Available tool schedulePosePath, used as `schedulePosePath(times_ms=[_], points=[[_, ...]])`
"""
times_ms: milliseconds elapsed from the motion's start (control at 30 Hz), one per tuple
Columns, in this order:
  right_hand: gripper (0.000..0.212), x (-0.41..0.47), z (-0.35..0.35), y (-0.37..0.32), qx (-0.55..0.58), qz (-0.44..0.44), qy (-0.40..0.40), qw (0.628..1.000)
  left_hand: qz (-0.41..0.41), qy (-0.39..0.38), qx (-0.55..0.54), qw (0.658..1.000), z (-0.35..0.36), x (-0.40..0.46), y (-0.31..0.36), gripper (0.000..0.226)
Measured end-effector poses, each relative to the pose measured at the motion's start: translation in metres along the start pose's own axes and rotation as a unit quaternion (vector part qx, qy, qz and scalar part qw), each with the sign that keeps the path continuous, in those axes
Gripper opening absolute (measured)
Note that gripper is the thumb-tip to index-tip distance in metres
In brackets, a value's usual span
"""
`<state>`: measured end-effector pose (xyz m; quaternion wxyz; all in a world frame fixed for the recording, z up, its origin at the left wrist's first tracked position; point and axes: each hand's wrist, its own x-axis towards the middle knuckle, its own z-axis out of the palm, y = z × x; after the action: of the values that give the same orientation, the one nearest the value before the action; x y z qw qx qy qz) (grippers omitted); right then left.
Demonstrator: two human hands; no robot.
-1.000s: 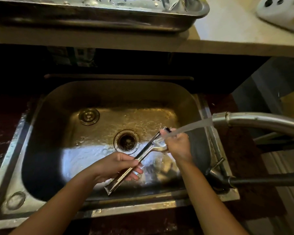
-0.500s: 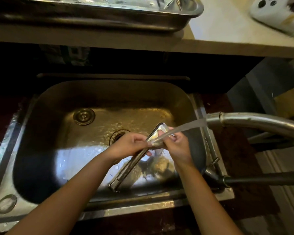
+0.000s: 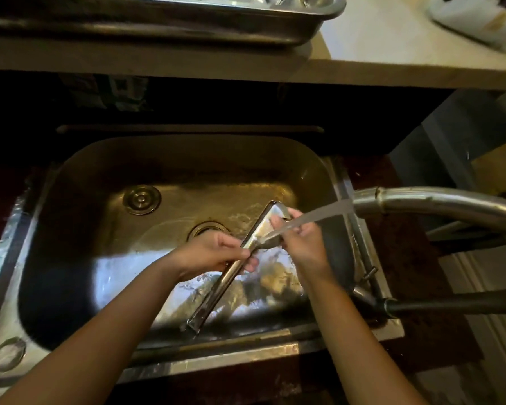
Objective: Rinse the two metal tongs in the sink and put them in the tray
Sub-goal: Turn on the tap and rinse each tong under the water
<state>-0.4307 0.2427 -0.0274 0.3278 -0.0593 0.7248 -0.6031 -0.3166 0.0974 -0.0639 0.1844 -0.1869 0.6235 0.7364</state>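
A pair of metal tongs (image 3: 231,267) is held over the sink (image 3: 187,159) by both bare hands. The left hand (image 3: 214,252) is closed around the middle of the tongs, with the thumb laid over the top of the arms and the fingers curled beneath. The right hand (image 3: 301,238) is closed on the far, upper end of the tongs, its fingers wrapped about the metal there. The tongs are tilted, with the near end pointed down and to the left toward the near wall of the basin and the far end raised to the right, close to the stream. A stream of water (image 3: 313,216) is sent leftward from the faucet spout (image 3: 421,201), which reaches in from the right, and it is received on the upper part of the tongs just beside the right hand. The basin floor is wet and shining below the hands; the drain (image 3: 208,228) is partly covered by the left hand, and a round plug (image 3: 141,199) is seen to its far left. On the counter (image 3: 392,45) beyond the sink, a steel tray (image 3: 246,23) is set at the far edge of the view; whether the second tongs lie in it cannot be told.
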Motion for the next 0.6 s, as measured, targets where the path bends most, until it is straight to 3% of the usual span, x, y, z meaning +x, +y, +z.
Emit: schedulePosePath(times_ms=[67, 167, 233, 300, 333, 400, 500, 600], points=[[0.005, 0.001, -0.001, -0.008, -0.001, -0.011, 0.008, 1.0, 0.0, -0.001, -0.035, 0.999, 0.0, 0.003, 0.001, 0.024], [0.026, 0.009, -0.011, -0.015, 0.036, 0.0, 0.056, 0.998, -0.015, 0.002, -0.035, 0.999, 0.002, -0.006, -0.011, 0.017], [0.028, 0.013, -0.012, -0.011, 0.002, 0.013, 0.061, 0.998, -0.01, 0.048, -0.004, 0.999, 0.009, -0.01, -0.018, 0.011], [0.026, 0.014, -0.009, -0.004, -0.106, 0.023, 0.061, 0.992, -0.003, 0.14, 0.062, 0.988, 0.02, -0.01, -0.025, 0.009], [0.022, 0.013, -0.007, -0.001, -0.15, 0.024, 0.069, 0.986, -0.002, 0.195, 0.123, 0.973, 0.026, -0.011, -0.028, 0.011], [0.016, 0.011, -0.003, 0.005, -0.178, 0.035, 0.083, 0.98, 0.034, 0.284, 0.296, 0.911, 0.038, -0.014, -0.034, 0.02], [0.013, 0.011, 0.003, 0.015, -0.138, 0.066, 0.09, 0.984, 0.118, 0.32, 0.46, 0.82, 0.052, -0.02, -0.046, 0.032], [0.012, 0.015, -0.001, 0.022, -0.052, 0.11, 0.091, 0.988, 0.136, 0.311, 0.488, 0.804, 0.061, -0.023, -0.044, 0.031]])
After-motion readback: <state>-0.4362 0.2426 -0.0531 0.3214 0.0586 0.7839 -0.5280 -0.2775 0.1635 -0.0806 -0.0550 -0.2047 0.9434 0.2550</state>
